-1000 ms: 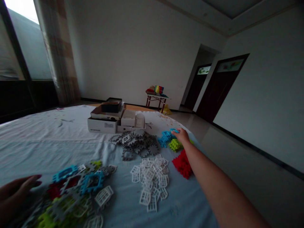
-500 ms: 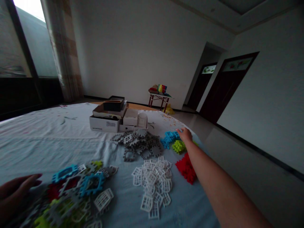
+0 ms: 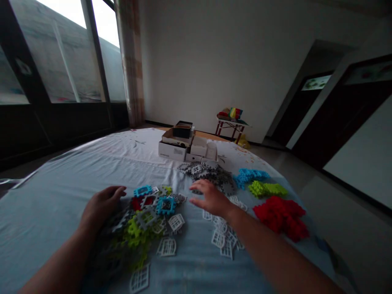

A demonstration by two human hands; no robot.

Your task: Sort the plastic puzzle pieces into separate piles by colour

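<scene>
A mixed heap of plastic interlocking building pieces lies in front of me, with a lime green piece [image 3: 136, 230], a blue frame piece [image 3: 165, 205] and white lattice windows [image 3: 176, 223] among grey and red ones. At its left edge rests my left hand [image 3: 102, 204], fingers stretched out and nothing seen in them. My right hand [image 3: 210, 198] hovers between the mixed heap and the sorted piles, fingers apart and empty. It partly covers the pile of white window pieces [image 3: 226, 234] and the front of the grey pile [image 3: 214, 173].
On the right lie a blue pile [image 3: 249, 176], a lime green pile [image 3: 268, 189] and a red pile [image 3: 281, 216]. Stacked open boxes [image 3: 173, 151] stand farther back on the cloth-covered round table [image 3: 76, 171]. A small side table [image 3: 232, 121] is by the wall.
My right hand has come back from the blue pile at the right towards the mixed heap. My left hand has moved forward along the heap's left side. The view has turned left.
</scene>
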